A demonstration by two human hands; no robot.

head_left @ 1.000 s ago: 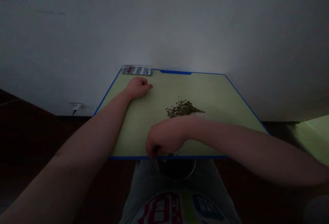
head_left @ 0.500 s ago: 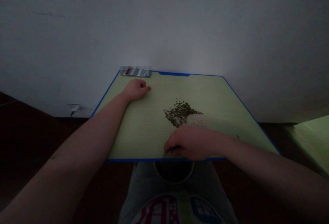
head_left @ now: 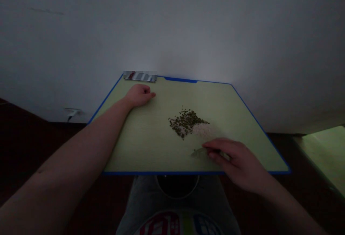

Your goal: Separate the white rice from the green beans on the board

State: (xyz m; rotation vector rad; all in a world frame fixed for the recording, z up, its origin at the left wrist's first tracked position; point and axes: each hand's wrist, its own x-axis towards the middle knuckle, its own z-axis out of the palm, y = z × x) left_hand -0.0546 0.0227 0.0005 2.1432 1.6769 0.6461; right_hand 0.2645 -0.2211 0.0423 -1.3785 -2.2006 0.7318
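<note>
"Where was the right hand (head_left: 241, 163)?"

"It was over the near right part of the tabletop (head_left: 145, 138). Its thumb and fingers were close together and held a thin, pale piece (head_left: 199, 152). What this piece was exactly, I could not tell, because it was blurred."

"And the grains?"

"The dark green grains (head_left: 186, 119) lay in a loose, scattered pile near the middle of the tabletop. The whitish grains (head_left: 203, 130) made a smaller heap, which touched the green ones at their near right side. Both were just beyond the held piece."

"What about the left hand (head_left: 138, 95)?"

"It rested on the far left part of the tabletop, with its fingers curled into a loose fist. Whether something was inside, I could not tell. Just behind it, a flat slab (head_left: 140, 77) lay at the far left corner."

"Was there also a container?"

"Yes, a round bowl (head_left: 178, 197) with a dark inside was below the near edge, at the person's lap (head_left: 140, 199)."
</note>
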